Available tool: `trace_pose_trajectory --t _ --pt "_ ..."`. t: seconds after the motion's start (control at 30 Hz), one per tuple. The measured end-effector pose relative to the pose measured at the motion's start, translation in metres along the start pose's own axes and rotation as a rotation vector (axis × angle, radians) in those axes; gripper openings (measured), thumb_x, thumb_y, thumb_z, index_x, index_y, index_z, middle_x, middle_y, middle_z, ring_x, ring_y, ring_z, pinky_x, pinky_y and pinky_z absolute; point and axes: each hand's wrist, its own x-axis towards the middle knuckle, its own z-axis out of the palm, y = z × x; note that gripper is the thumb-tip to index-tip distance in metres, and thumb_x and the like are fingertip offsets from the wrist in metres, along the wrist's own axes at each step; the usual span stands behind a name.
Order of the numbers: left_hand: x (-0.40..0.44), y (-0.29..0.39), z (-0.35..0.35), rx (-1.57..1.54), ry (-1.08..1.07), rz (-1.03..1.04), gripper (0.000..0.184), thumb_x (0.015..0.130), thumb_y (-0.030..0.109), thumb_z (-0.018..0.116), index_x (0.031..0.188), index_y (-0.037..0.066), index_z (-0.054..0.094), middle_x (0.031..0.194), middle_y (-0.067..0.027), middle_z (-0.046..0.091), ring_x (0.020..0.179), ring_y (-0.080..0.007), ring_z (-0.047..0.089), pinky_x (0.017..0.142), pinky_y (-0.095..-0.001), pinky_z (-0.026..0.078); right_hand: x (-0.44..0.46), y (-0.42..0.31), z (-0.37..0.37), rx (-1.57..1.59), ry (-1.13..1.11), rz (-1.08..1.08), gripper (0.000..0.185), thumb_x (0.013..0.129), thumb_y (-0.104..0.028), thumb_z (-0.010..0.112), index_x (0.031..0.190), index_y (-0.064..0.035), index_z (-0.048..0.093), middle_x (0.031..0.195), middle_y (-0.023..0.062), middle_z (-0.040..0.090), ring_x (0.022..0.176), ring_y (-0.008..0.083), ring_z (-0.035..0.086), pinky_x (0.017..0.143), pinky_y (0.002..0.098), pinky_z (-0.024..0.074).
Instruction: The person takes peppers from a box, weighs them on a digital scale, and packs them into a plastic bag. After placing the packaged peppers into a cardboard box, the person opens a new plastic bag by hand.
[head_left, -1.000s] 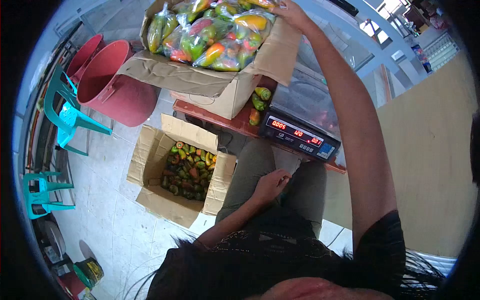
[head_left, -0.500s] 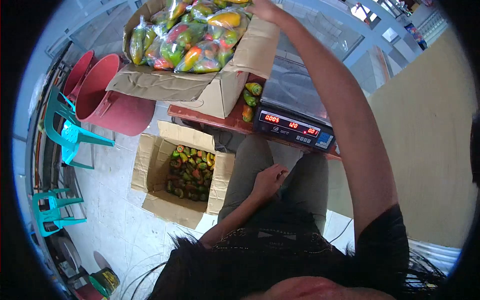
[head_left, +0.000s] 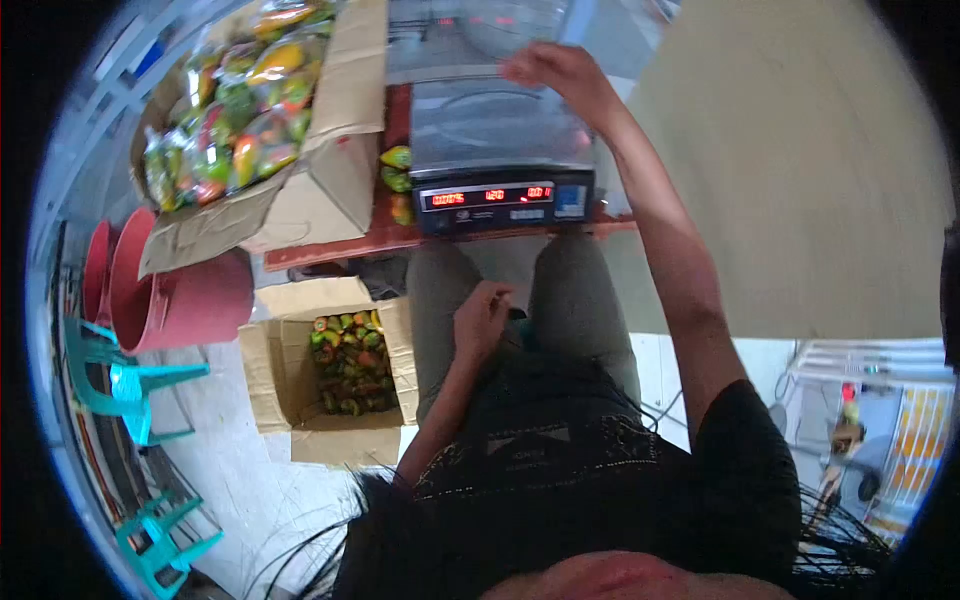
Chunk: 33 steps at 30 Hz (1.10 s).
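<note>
My right hand [head_left: 560, 78] hangs above the far right part of the digital scale [head_left: 500, 125], blurred, so its fingers are hard to read. My left hand [head_left: 484, 318] rests over my lap with its fingers curled; whether it holds anything is hidden. Left of the scale, several loose peppers [head_left: 397, 180] lie on the red-brown bench [head_left: 330, 252]. Beyond them stands a cardboard box [head_left: 335, 185] full of bagged peppers [head_left: 240, 110]. A lower open box [head_left: 270, 375] on the floor holds many loose peppers [head_left: 350, 360].
Red buckets [head_left: 195, 305] and turquoise chairs [head_left: 140, 385] stand at the left. A large pale wooden board [head_left: 800, 180] fills the right side. Cables and a rack [head_left: 920, 430] are at the lower right.
My right hand has left the bagged-pepper box and moved over the scale. The view has turned right, so the boxes and bench appear farther left. My left hand stays at my lap.
</note>
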Motion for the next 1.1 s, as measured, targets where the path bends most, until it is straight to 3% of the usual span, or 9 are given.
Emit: trace_pose_trajectory --t 0.17,0.23,0.33,0.43,0.53,0.63,0.73,0.93,1.1 --pt "0.002 0.008 -0.001 0.027 -0.025 -0.025 0.013 0.088 0.009 0.060 0.100 0.007 0.063 0.090 -0.0095 0.062 0.079 -0.0237 0.063 0.072 -0.0324 0.049 -0.180 0.109 -0.075 -0.055 0.481 0.549 0.027 0.092 -0.025 0.062 0.072 -0.0083 0.058 0.063 -0.0016 0.054 0.058 0.0077 0.050 0.054 0.0248 0.0399" --pt "0.001 0.000 0.004 0.034 -0.016 -0.011 0.012 0.088 0.009 0.060 0.100 0.007 0.063 0.089 -0.0091 0.061 0.079 -0.0230 0.063 0.071 -0.0324 0.049 -0.219 0.132 -0.066 -0.056 0.611 0.562 0.025 0.087 -0.017 0.064 0.068 -0.0038 0.055 0.064 0.0021 0.058 0.061 0.0103 0.055 0.055 0.0273 0.0417" --pt "0.001 0.001 0.005 0.084 0.005 0.024 0.012 0.090 0.010 0.061 0.100 0.005 0.064 0.088 -0.0071 0.062 0.080 -0.0178 0.063 0.073 -0.0299 0.048 -0.238 0.162 -0.044 -0.496 0.602 0.500 0.012 0.085 -0.012 0.063 0.079 -0.0022 0.060 0.074 0.0111 0.064 0.067 0.0220 0.063 0.063 0.0348 0.0482" --pt "-0.001 -0.003 0.007 0.051 0.000 0.003 0.012 0.090 0.010 0.060 0.100 0.005 0.064 0.088 -0.0075 0.062 0.080 -0.0177 0.063 0.073 -0.0302 0.049 -0.235 0.194 -0.022 -0.611 0.621 0.475 0.023 0.085 -0.015 0.064 0.102 -0.0005 0.061 0.097 0.0174 0.065 0.088 0.0311 0.065 0.079 0.0371 0.0506" --pt "-0.002 0.004 0.006 0.090 0.010 0.019 0.011 0.089 0.010 0.060 0.099 0.007 0.063 0.087 -0.0089 0.060 0.078 -0.0228 0.063 0.071 -0.0325 0.049 -0.222 0.218 -0.011 -0.803 0.507 0.482 0.036 0.084 -0.017 0.063 0.116 -0.0041 0.055 0.122 0.0189 0.056 0.111 0.0316 0.057 0.091 0.0425 0.0462" --pt "-0.002 0.005 0.006 0.153 0.007 0.062 0.011 0.090 0.010 0.059 0.099 0.006 0.063 0.087 -0.0095 0.060 0.077 -0.0230 0.062 0.071 -0.0324 0.048 -0.228 0.246 0.006 -1.167 0.404 0.594 0.043 0.084 -0.022 0.064 0.123 -0.0065 0.052 0.128 0.0178 0.052 0.122 0.0317 0.048 0.094 0.0474 0.0433" --pt "0.000 0.008 0.007 0.236 -0.013 0.051 0.011 0.090 0.010 0.058 0.100 0.006 0.063 0.087 -0.0096 0.060 0.077 -0.0228 0.062 0.072 -0.0324 0.049 -0.248 0.260 0.012 -1.175 0.357 0.652 0.042 0.084 -0.025 0.063 0.121 -0.0062 0.054 0.126 0.0155 0.054 0.121 0.0325 0.048 0.093 0.0522 0.0430" --pt "0.000 0.010 0.011 0.199 -0.021 0.017 0.011 0.090 0.011 0.059 0.099 0.007 0.063 0.089 -0.0093 0.061 0.081 -0.0243 0.064 0.074 -0.0320 0.049 -0.243 0.275 -0.013 -1.144 0.200 0.692 0.030 0.080 -0.018 0.064 0.106 -0.0051 0.058 0.106 0.0149 0.059 0.104 0.0330 0.057 0.081 0.0465 0.0509" --pt "0.001 0.002 0.011 0.237 -0.018 0.044 0.012 0.090 0.009 0.059 0.099 0.006 0.065 0.091 -0.0075 0.063 0.081 -0.0202 0.063 0.075 -0.0306 0.049 -0.232 0.270 -0.022 -1.061 0.258 0.679 0.029 0.079 -0.017 0.065 0.103 -0.0032 0.057 0.100 0.0172 0.058 0.100 0.0344 0.058 0.078 0.0456 0.0526"
